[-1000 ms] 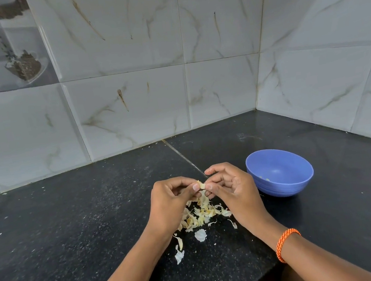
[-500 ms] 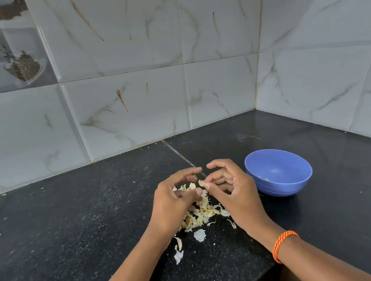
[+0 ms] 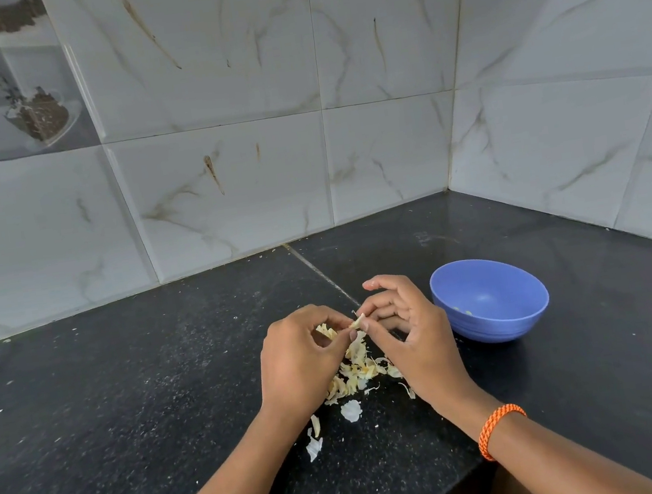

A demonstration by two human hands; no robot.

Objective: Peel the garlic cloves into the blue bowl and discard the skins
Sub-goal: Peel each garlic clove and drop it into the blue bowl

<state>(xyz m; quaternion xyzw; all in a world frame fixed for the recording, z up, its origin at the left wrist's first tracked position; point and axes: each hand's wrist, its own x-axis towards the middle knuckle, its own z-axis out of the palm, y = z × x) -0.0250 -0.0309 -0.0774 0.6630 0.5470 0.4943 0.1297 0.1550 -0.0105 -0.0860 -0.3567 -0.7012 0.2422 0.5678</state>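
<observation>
Your left hand [image 3: 298, 359] and right hand [image 3: 407, 331] meet just above the pile of skins [image 3: 358, 372] on the black speckled table [image 3: 128, 400]. Between them sits one small garlic clove [image 3: 358, 321], pale yellow with a bit of papery skin sticking up at its top. Your left fingers [image 3: 337, 322] are curled in tight and pinch the clove from the left; your right thumb and a fingertip pinch it from the right, while the rest of your right fingers [image 3: 379, 283] arch up loosely over it.

The blue bowl [image 3: 495, 332] stands upright just to the right of your right hand, close but not touching as far as you can see. Inside it there are only a couple of small pale bits [image 3: 469, 312] low on the near inner wall; most of the inside is bare blue. They're too small to say for sure whether they're whole peeled cloves.

The skins lie loose on the table right under your hands, yellowish and shredded, with a few whiter flakes [image 3: 351, 410] strayed toward you beside your left wrist. There's an orange braided band [image 3: 498, 429] on your right wrist. Marbled white wall tiles [image 3: 222, 177] back the table on two sides, meeting in a corner.
</observation>
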